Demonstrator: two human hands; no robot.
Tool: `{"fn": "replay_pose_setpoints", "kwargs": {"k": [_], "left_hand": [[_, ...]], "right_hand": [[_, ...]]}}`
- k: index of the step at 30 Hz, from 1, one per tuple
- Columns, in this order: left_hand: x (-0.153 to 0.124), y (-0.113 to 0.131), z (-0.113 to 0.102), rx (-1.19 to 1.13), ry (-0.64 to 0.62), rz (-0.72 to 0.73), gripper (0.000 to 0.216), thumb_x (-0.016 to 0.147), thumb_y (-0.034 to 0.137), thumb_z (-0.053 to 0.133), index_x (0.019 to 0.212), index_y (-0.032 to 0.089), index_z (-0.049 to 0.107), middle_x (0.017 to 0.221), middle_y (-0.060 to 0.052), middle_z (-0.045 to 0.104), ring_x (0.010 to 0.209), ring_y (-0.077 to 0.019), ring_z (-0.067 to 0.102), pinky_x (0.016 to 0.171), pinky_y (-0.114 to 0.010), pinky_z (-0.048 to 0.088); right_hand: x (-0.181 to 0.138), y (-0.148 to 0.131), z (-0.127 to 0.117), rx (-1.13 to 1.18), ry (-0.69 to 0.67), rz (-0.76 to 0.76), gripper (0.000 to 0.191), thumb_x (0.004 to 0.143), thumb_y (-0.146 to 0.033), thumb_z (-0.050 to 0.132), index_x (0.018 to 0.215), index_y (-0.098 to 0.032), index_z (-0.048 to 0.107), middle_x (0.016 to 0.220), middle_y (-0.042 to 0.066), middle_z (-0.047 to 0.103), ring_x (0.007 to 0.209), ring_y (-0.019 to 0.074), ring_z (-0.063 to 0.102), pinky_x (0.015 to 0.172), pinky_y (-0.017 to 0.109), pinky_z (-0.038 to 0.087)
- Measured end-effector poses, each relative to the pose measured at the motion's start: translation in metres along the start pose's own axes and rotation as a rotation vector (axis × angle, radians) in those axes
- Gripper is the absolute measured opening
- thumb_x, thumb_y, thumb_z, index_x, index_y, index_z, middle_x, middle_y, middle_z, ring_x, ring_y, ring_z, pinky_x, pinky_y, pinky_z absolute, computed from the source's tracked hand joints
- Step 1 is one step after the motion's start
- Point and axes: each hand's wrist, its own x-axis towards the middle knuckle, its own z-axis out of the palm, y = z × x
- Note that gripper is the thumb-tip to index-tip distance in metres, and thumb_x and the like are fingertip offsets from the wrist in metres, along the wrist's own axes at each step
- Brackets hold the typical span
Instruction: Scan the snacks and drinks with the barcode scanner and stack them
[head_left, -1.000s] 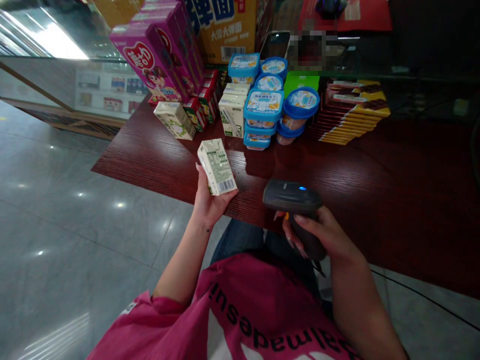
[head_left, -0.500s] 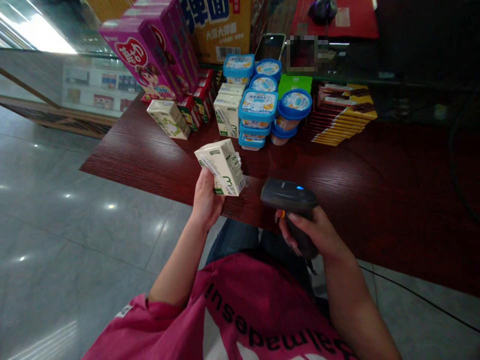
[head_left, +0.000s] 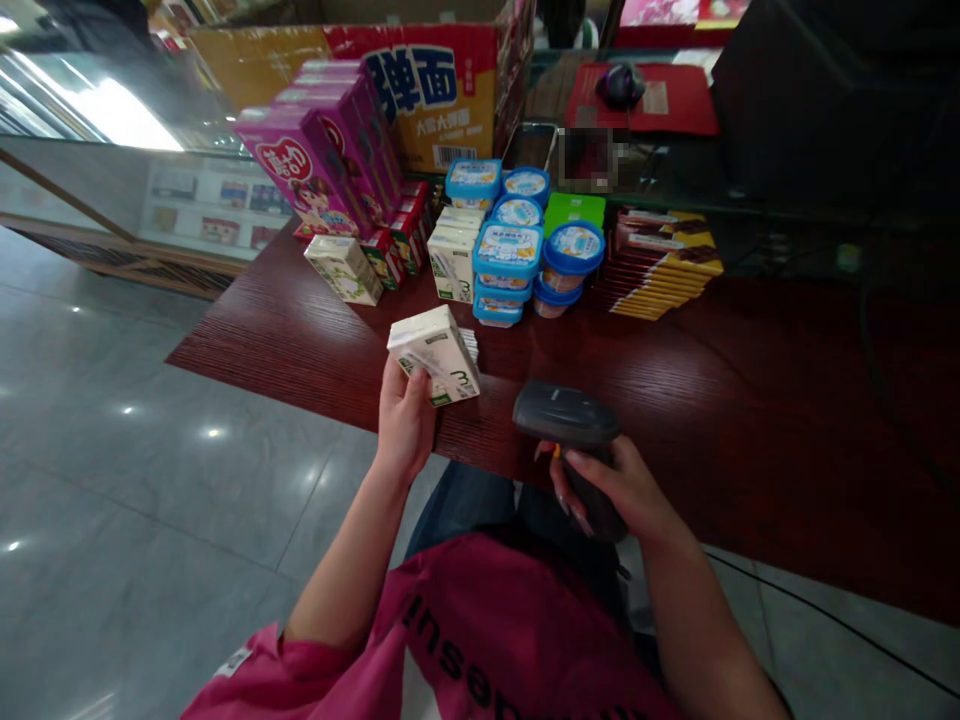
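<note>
My left hand (head_left: pixel 405 420) grips a small cream-coloured drink carton (head_left: pixel 435 352), tilted on its side just above the dark red wooden counter (head_left: pixel 300 330). My right hand (head_left: pixel 615 490) is closed round the handle of a black barcode scanner (head_left: pixel 566 415), whose head points left toward the carton. The scanner sits a short gap to the right of the carton, over the counter's near edge.
Behind stand more cream cartons (head_left: pixel 343 268), pink boxes (head_left: pixel 315 170), blue-lidded tubs (head_left: pixel 510 250), a green pack (head_left: pixel 574 210), stacked chocolate bars (head_left: pixel 660 265) and a yellow cardboard box (head_left: pixel 420 90). A computer mouse (head_left: pixel 619 85) lies on a red mat. Grey tiled floor lies left.
The carton has been turned from upright, barcode facing me, to lying on its side and lowered toward the counter. The scanner's blue light no longer shows. The view tilted up a little.
</note>
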Motion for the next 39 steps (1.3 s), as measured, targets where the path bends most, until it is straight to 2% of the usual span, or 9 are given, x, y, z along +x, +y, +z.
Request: {"fn": "replay_pose_setpoints", "kwargs": {"k": [5, 13, 18, 22, 26, 28, 33, 35, 39], "left_hand": [[0.02, 0.013, -0.026, 0.221, 0.037, 0.179, 0.048, 0.09, 0.05, 0.084, 0.131, 0.032, 0.068, 0.133, -0.003, 0.073, 0.128, -0.023, 0.068, 0.109, -0.032, 0.055], [0.073, 0.028, -0.055, 0.427, -0.183, 0.141, 0.056, 0.087, 0.047, 0.086, 0.132, 0.026, 0.061, 0.13, -0.008, 0.073, 0.124, -0.0279, 0.069, 0.108, -0.041, 0.056], [0.102, 0.032, -0.065, 0.625, -0.268, 0.185, 0.056, 0.078, 0.043, 0.092, 0.126, 0.022, 0.071, 0.131, -0.011, 0.073, 0.128, -0.0314, 0.067, 0.116, -0.047, 0.05], [0.132, 0.033, -0.064, 0.748, -0.328, 0.285, 0.054, 0.077, 0.044, 0.091, 0.124, 0.021, 0.077, 0.131, -0.013, 0.075, 0.129, -0.0333, 0.067, 0.12, -0.053, 0.046], [0.157, 0.027, -0.05, 0.767, -0.364, 0.393, 0.056, 0.075, 0.044, 0.092, 0.125, 0.021, 0.076, 0.13, -0.013, 0.076, 0.128, -0.0337, 0.068, 0.119, -0.053, 0.045], [0.162, 0.023, -0.042, 0.743, -0.346, 0.417, 0.058, 0.075, 0.041, 0.092, 0.126, 0.02, 0.074, 0.128, -0.013, 0.076, 0.122, -0.0327, 0.07, 0.115, -0.05, 0.048], [0.164, 0.016, -0.033, 0.651, -0.239, 0.42, 0.081, 0.073, 0.034, 0.095, 0.143, 0.02, 0.057, 0.101, -0.007, 0.074, 0.103, -0.0292, 0.073, 0.103, -0.045, 0.056], [0.166, 0.016, -0.033, 0.678, -0.256, 0.423, 0.073, 0.074, 0.032, 0.093, 0.138, 0.02, 0.059, 0.102, -0.006, 0.075, 0.103, -0.0285, 0.074, 0.101, -0.043, 0.058], [0.166, 0.019, -0.036, 0.832, -0.343, 0.454, 0.04, 0.085, 0.024, 0.083, 0.121, 0.018, 0.066, 0.115, -0.009, 0.078, 0.108, -0.0254, 0.075, 0.099, -0.039, 0.059]], "right_hand": [[0.001, 0.0, 0.0, -0.021, 0.006, -0.002, 0.05, 0.083, -0.062, 0.085, 0.094, -0.014, 0.075, 0.06, 0.002, 0.069, 0.036, 0.0113, 0.055, 0.034, 0.021, 0.046], [-0.006, -0.016, 0.01, -0.019, 0.036, 0.037, 0.046, 0.086, -0.058, 0.085, 0.1, -0.015, 0.077, 0.062, 0.001, 0.069, 0.039, 0.01, 0.055, 0.037, 0.02, 0.046], [-0.006, -0.015, 0.011, -0.04, 0.077, 0.054, 0.049, 0.083, -0.061, 0.086, 0.098, -0.015, 0.078, 0.064, 0.003, 0.071, 0.04, 0.0119, 0.057, 0.037, 0.021, 0.047], [-0.005, -0.014, 0.01, -0.031, 0.102, 0.051, 0.051, 0.081, -0.062, 0.088, 0.097, -0.014, 0.079, 0.065, 0.004, 0.071, 0.041, 0.0125, 0.058, 0.037, 0.022, 0.047], [-0.005, -0.013, 0.011, -0.019, 0.127, 0.044, 0.053, 0.079, -0.062, 0.091, 0.095, -0.013, 0.079, 0.063, 0.003, 0.071, 0.042, 0.0107, 0.058, 0.038, 0.019, 0.046], [-0.005, -0.014, 0.012, -0.013, 0.136, 0.04, 0.052, 0.08, -0.061, 0.09, 0.095, -0.012, 0.08, 0.063, 0.004, 0.071, 0.042, 0.0105, 0.058, 0.039, 0.019, 0.045], [-0.004, -0.013, 0.012, 0.017, 0.126, 0.051, 0.052, 0.079, -0.061, 0.091, 0.095, -0.013, 0.078, 0.063, 0.003, 0.07, 0.041, 0.0109, 0.057, 0.037, 0.02, 0.045], [-0.003, -0.01, 0.01, 0.012, 0.125, 0.05, 0.053, 0.079, -0.062, 0.091, 0.095, -0.013, 0.078, 0.063, 0.003, 0.071, 0.042, 0.0113, 0.058, 0.038, 0.02, 0.046], [0.001, -0.003, 0.004, -0.01, 0.09, 0.055, 0.057, 0.078, -0.065, 0.09, 0.096, -0.013, 0.077, 0.063, 0.003, 0.071, 0.04, 0.0112, 0.058, 0.036, 0.02, 0.046]]}}
